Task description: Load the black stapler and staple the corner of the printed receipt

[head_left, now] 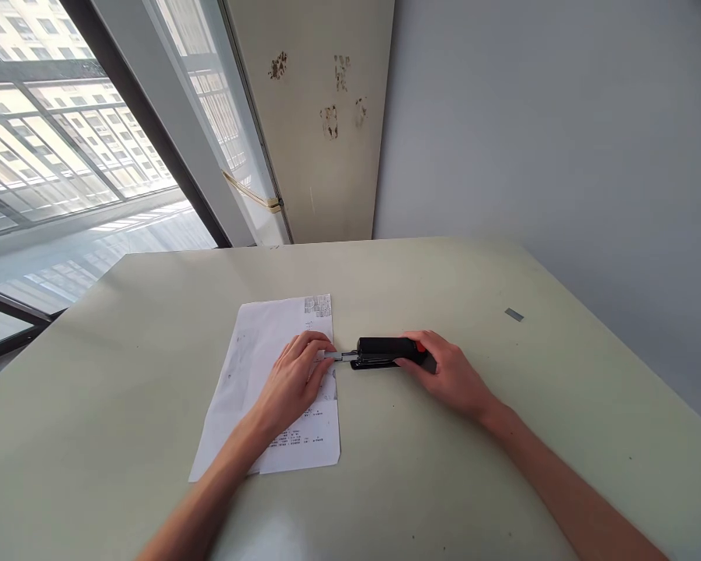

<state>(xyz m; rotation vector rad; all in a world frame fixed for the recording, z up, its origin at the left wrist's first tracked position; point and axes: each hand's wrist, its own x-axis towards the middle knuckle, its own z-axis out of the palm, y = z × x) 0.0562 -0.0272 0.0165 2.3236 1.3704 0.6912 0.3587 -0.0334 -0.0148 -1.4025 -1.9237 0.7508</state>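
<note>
A black stapler with a red detail at its rear lies on its base, pointing left. My right hand is closed around its back end. A narrow metal tray sticks out of the stapler's front, and my left hand pinches its outer end between thumb and fingers. Beneath my left hand are printed paper sheets, with a dense printed block at the top right corner and lines of text lower down. Whether staples sit in the tray is too small to tell.
All this rests on a pale table. To the right, beyond my right hand, a small grey strip lies flat, possibly staples. Behind the table are a grey wall, a stained cream panel and a window at left.
</note>
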